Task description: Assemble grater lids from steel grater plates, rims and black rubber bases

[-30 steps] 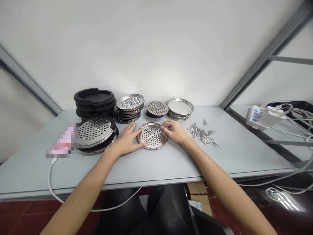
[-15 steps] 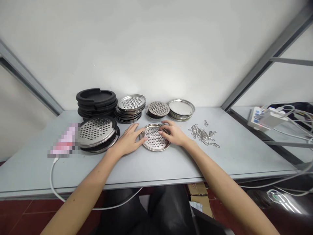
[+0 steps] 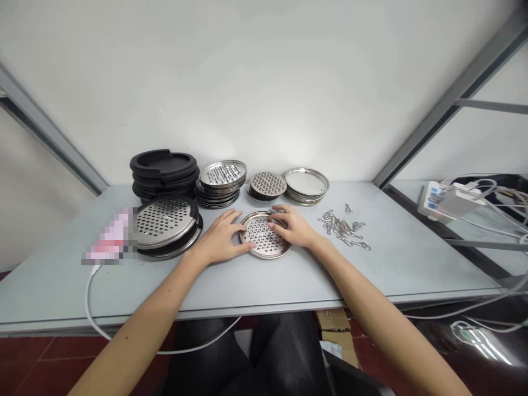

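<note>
A round metal grater plate (image 3: 266, 237) with a raised shiny rim lies flat on the table in front of me. At its left edge is my left hand (image 3: 223, 239), fingers spread, with the thumb and index fingertips at the rim. My right hand (image 3: 293, 226) curls over the right rim, thumb on the perforated face and fingers reaching past the far edge. Close to my left hand, a larger stack of grater discs with black rings (image 3: 167, 225) sits on the table. A small pile of wire clips (image 3: 342, 226) lies to the right of my right hand.
Along the wall stand stacked black rings (image 3: 165, 165), a stack of metal graters (image 3: 223, 176), a smaller grater disc (image 3: 268, 184) and stacked plain metal plates (image 3: 307, 181). A white cable (image 3: 88, 297) hangs over the front edge. A power strip (image 3: 433, 201) sits far right.
My left hand has moved slightly right, bringing its thumb and index finger to the plate's rim. The grater plate has shifted a little right and towards me.
</note>
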The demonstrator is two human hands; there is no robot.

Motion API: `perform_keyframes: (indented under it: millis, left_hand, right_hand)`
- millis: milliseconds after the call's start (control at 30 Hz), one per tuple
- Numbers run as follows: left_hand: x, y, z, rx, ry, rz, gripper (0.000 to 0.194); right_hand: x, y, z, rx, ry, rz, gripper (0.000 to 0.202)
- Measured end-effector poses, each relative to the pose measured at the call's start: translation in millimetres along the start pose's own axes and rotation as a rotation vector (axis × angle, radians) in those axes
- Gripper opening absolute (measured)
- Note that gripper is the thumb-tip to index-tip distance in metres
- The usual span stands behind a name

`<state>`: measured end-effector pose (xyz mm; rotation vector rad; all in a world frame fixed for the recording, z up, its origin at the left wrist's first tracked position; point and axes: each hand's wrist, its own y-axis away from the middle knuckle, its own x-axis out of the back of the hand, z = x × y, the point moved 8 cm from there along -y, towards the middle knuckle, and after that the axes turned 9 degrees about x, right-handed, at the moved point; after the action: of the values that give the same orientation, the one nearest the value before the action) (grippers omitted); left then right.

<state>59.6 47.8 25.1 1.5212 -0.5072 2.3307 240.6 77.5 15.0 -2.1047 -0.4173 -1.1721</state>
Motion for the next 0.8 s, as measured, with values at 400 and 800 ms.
perform_keyframes:
  millis: [400,800]
  left_hand:
    - [-15.8,-1.7,20.5,-0.125,0.094,-0.113,0.126]
    - [-23.2,-0.9,19.2,-0.072,0.067,-0.200,0.125]
  right_hand:
    - [-8.0,-5.3,-19.0,0.127,-0.075,-0.042,0.038]
    - [-9.7,-4.6,-22.5,0.127,-0.086,-0.019,0.050]
